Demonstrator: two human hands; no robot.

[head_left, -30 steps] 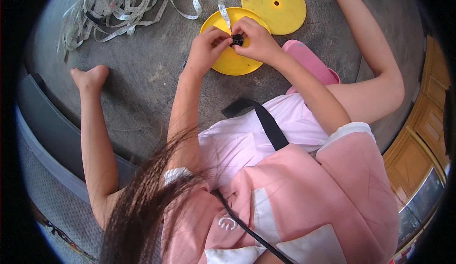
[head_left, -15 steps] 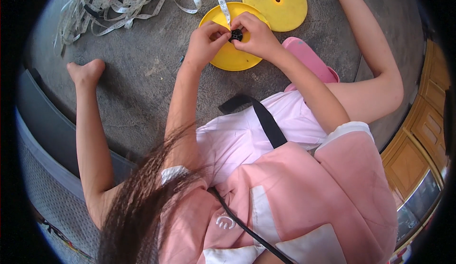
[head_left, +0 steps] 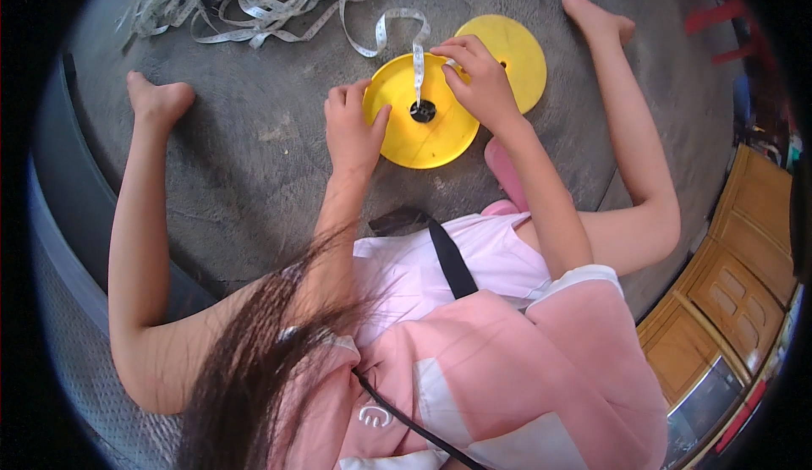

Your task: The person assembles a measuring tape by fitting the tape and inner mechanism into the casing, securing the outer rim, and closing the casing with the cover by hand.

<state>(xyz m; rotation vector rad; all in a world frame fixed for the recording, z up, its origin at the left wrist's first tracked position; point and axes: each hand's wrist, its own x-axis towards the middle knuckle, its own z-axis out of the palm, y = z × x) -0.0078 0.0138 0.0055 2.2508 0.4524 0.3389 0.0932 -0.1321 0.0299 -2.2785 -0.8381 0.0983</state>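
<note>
A yellow plastic disc [head_left: 436, 144], round and shallow like half of a reel, lies on the floor in front of me. At its middle sits a black hub [head_left: 423, 111], with the end of a white measuring tape [head_left: 418, 60] reaching down to it. My left hand [head_left: 352, 131] rests at the disc's left rim, thumb apart from the fingers. Over the upper right rim is my right hand [head_left: 480, 82], its thumb and fingers spread apart. A second yellow disc [head_left: 520, 55], with a small centre hole, lies just beyond it, partly covered by the first disc and my right hand.
A loose heap of measuring tape [head_left: 271, 5] spreads at the far left. A pink object [head_left: 505, 170] lies by my right forearm. My bent legs flank the discs. Wooden cabinets [head_left: 727, 292] stand at the right, a red stool [head_left: 715, 21] at the far right.
Both hands have moved off the black hub, out to the disc's rim. The hub now sits at the disc's centre with the tape end at it. My view has shifted.
</note>
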